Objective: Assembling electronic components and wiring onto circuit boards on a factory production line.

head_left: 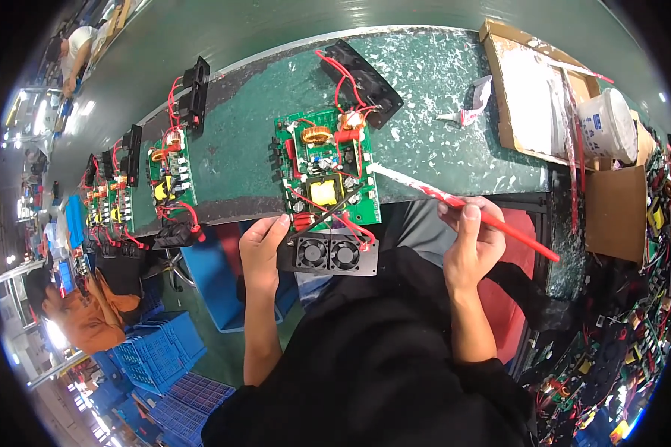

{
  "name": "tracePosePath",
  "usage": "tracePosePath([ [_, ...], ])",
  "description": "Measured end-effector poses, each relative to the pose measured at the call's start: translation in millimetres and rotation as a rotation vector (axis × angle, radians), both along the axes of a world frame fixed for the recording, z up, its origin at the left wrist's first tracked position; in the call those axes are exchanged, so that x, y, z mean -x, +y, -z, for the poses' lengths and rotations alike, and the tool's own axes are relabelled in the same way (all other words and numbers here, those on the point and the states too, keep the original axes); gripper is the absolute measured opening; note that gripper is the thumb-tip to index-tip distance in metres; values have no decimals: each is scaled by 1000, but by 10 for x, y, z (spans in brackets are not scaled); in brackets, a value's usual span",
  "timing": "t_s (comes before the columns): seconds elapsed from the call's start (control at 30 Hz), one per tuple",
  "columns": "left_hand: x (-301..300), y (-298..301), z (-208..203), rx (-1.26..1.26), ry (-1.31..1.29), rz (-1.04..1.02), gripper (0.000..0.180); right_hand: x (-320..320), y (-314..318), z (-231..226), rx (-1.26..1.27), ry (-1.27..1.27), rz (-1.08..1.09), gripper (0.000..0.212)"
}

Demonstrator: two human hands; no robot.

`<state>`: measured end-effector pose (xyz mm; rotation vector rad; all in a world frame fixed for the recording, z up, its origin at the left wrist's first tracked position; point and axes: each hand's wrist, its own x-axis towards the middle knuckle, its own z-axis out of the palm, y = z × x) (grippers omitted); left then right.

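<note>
In front of me a green circuit board (367, 211) lies at the bench's near edge, carrying a copper coil (315, 135) and a yellow-wrapped transformer (323, 192). Red wires join it to a black panel (365, 83) at its far side and a black panel with two fans (328, 255) at its near side. My left hand (261, 249) pinches the board's near left corner, thumb on top. Between the fingers and thumb of my right hand (476, 246) is a red stick (525, 237). White paste coats its far end, which reaches the board's right edge.
More wired boards (173, 175) stand in a row leftward along the paste-spotted green bench (257, 112). At right are a crumpled tube (475, 104), a cardboard tray (502, 112), a white bucket (608, 123) and a carton (616, 216). A person in orange (89, 316) sits left, near blue crates (160, 354).
</note>
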<state>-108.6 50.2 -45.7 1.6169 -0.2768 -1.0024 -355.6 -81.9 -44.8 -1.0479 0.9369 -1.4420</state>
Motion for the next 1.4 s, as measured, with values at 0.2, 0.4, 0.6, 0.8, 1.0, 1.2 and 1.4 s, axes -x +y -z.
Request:
tracePosePath([
  [0.2,14,0,7,14,-3,-11,19,120,4,11,20,-19,37,18],
  [0.4,8,1,30,12,-18,-10,20,115,39,51,42,-31,6,17],
  [0.6,19,-12,-5,-1,-19,-10,21,145,29,76,-4,-36,-45,17],
  [0.8,21,-6,-3,-4,-18,-15,21,116,58,38,-12,-22,-65,17],
  [1.0,4,6,40,-23,-27,-26,21,131,63,30,16,-6,-60,17],
  [1.2,21,11,9,-30,-19,-23,22,227,90,48,23,-80,-23,15],
  [1.4,38,-7,6,-18,-3,-25,22,188,148,39,43,8,-49,17],
])
